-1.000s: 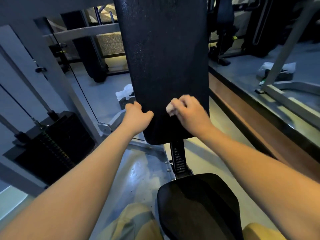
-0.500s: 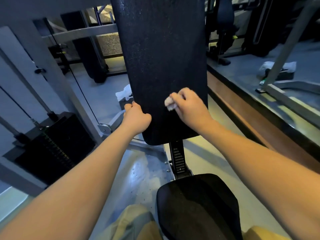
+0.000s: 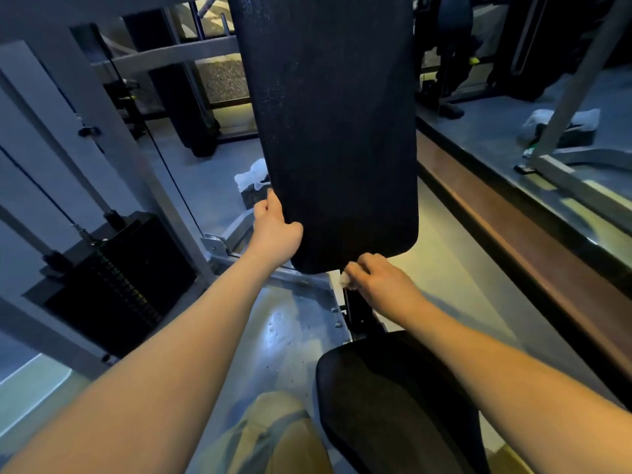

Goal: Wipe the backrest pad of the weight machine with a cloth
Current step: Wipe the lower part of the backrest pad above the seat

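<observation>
The black backrest pad [image 3: 335,124] stands upright in the middle of the view, above the black seat pad [image 3: 393,398]. My left hand [image 3: 275,230] grips the pad's lower left edge, thumb on the front face. My right hand [image 3: 383,283] is just under the pad's bottom edge, fingers curled round a small white cloth [image 3: 344,278]. Only a corner of the cloth shows past my fingers. It sits in front of the black adjustment post below the pad.
A black weight stack [image 3: 113,285] with cables stands at the left inside the grey frame [image 3: 113,138]. White rags [image 3: 251,174] lie on the floor behind the pad. A brown ledge [image 3: 513,227] and a mirror run along the right.
My right hand with the cloth has slid down the pad's face, from its lower middle to just below the bottom edge. My left hand stays on the left edge.
</observation>
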`<state>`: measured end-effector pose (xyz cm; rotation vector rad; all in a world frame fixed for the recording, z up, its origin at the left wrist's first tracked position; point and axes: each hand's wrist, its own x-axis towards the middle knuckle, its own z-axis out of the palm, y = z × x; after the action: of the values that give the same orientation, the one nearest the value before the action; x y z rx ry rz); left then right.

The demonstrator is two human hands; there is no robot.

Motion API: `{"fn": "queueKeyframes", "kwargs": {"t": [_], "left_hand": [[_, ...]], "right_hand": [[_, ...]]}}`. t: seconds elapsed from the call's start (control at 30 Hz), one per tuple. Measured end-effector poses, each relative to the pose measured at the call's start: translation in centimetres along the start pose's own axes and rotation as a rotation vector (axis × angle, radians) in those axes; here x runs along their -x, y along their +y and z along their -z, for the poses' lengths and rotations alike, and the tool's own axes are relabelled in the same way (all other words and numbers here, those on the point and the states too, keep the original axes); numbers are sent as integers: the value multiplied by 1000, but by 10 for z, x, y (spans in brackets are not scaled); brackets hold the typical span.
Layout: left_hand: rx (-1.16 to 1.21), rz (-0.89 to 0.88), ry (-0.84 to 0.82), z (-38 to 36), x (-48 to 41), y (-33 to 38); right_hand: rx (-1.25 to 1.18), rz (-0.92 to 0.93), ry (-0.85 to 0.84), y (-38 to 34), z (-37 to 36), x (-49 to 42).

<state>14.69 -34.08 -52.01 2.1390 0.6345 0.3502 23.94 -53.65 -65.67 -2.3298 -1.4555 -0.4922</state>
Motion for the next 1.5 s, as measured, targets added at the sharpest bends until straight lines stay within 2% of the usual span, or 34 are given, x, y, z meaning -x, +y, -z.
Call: {"fn": "queueKeyframes", "kwargs": {"t": [0.07, 0.1, 0.2, 0.3, 0.33, 0.4, 0.5, 0.63, 0.7, 0.77, 0.83, 1.0, 1.07, 1.17, 1.27, 1.33, 1.37, 1.5], "left_hand": [[44, -25, 34, -2, 2, 3], [68, -34, 54, -2, 3, 3], [111, -24, 44, -6, 9, -1], [71, -17, 8, -11, 12, -4], [59, -17, 6, -13, 11, -4], [39, -11, 6, -15, 9, -4], [13, 12, -6, -16, 7, -5], [2, 42, -15, -14, 4, -1], [-3, 40, -24, -14, 4, 0], [-30, 25, -26, -14, 5, -1], [-55, 20, -20, -16, 6, -1], [-61, 36, -41, -15, 2, 1], [-52, 39, -49, -13, 2, 0], [-39, 20, -46, -10, 4, -5], [-50, 3, -43, -9, 3, -7], [-58, 8, -36, -9, 2, -5], [-56, 12, -38, -9, 2, -5], [24, 10, -25, -5, 2, -6]], "right_hand": [[-38, -158, 128, 16, 24, -5], [-81, -295, 240, 22, 38, -8], [-281, -829, 498, 32, 57, -4], [-620, -1303, 508, 33, 34, 8], [-812, -1392, 500, 32, 24, 7], [-1134, -1451, 477, 22, 10, -2], [-1401, -1389, 400, -18, -6, -25], [-1422, -1431, 287, -55, -27, -34], [-1401, -1498, 336, -44, -31, -26], [-1412, -1569, 471, -33, -19, -22], [-1467, -1561, 499, -38, -8, -27], [-1676, -1460, 211, -107, -11, -54], [-1689, -1454, 197, -113, -11, -50], [-1494, -1386, 264, -93, 4, -35], [-890, -1260, 394, -61, 31, -28], [-678, -1089, 572, -40, 53, -39], [-591, -963, 603, -30, 61, -48], [-316, -562, 402, -29, 38, -62]]}}
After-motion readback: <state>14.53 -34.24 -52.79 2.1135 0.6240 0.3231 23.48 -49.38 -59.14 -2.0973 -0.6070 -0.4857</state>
